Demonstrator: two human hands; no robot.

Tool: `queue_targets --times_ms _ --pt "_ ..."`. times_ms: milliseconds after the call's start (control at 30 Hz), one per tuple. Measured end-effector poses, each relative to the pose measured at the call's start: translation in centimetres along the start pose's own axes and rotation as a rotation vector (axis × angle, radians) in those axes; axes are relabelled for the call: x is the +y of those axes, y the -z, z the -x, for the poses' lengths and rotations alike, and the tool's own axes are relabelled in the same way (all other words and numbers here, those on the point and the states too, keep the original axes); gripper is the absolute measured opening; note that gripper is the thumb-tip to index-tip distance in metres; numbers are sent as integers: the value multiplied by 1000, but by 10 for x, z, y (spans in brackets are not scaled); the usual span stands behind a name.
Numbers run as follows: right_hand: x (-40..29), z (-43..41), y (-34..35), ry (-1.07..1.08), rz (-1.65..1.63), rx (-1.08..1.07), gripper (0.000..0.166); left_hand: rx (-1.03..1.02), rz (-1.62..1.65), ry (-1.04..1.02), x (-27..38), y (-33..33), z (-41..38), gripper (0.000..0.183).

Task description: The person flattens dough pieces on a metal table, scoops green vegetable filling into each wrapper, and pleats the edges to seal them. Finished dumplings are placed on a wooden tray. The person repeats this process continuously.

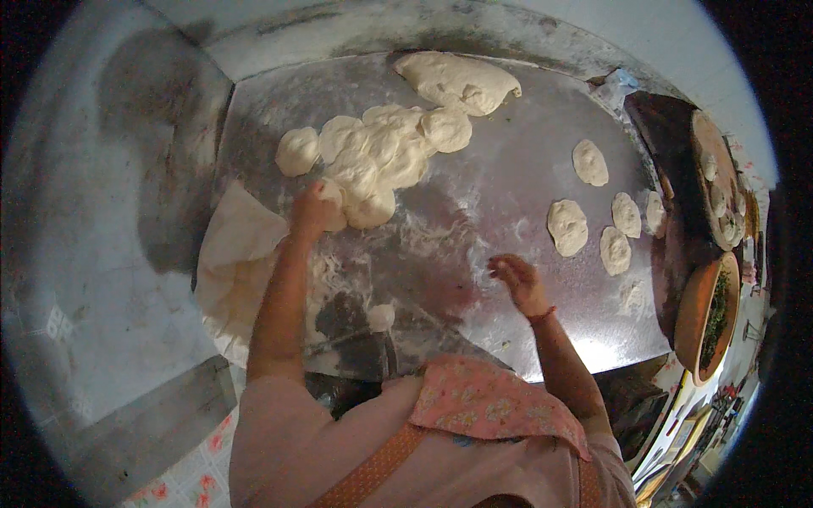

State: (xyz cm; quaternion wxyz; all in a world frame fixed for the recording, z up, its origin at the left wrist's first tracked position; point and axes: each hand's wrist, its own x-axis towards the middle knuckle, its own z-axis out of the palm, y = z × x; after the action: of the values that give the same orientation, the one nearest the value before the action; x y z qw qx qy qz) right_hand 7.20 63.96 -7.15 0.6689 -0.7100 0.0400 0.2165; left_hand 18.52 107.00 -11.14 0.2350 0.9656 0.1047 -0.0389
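My left hand (309,208) rests on a round of dough (333,206) at the lower left edge of a cluster of dough rounds (384,146); whether its fingers grip the round is unclear. Behind the cluster lies a large mass of dough (454,82). Over the floured metal worktop (438,279), my right hand (516,276) is raised with its fingers apart and nothing seen in them. To its right are several flattened dough pieces (567,228). A small pale ball (381,317), perhaps dough, lies near the front edge between my forearms.
A floury cloth or sack (238,254) lies at the left edge of the worktop. Walls stand behind it and to the left. Off the right side are a round board (711,152) with dough pieces and a clay-coloured bowl (689,324) holding green leaves.
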Motion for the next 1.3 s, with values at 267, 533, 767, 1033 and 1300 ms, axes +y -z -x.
queue_targets --times_ms 267,533,767,1033,1300 --pt "-17 2 -32 -240 -1168 -34 77 -548 666 -672 173 -17 144 45" --pt "-97 -48 131 414 367 397 56 209 437 169 9 -30 -20 55" --pt "-76 -87 128 420 368 409 37 -100 358 322 -45 -57 -86 60" --pt "-11 -50 4 -31 21 -149 48 190 73 -159 58 -28 -24 13" --pt "-12 -11 -25 -174 -1008 -69 77 99 393 -893 166 -72 139 34"
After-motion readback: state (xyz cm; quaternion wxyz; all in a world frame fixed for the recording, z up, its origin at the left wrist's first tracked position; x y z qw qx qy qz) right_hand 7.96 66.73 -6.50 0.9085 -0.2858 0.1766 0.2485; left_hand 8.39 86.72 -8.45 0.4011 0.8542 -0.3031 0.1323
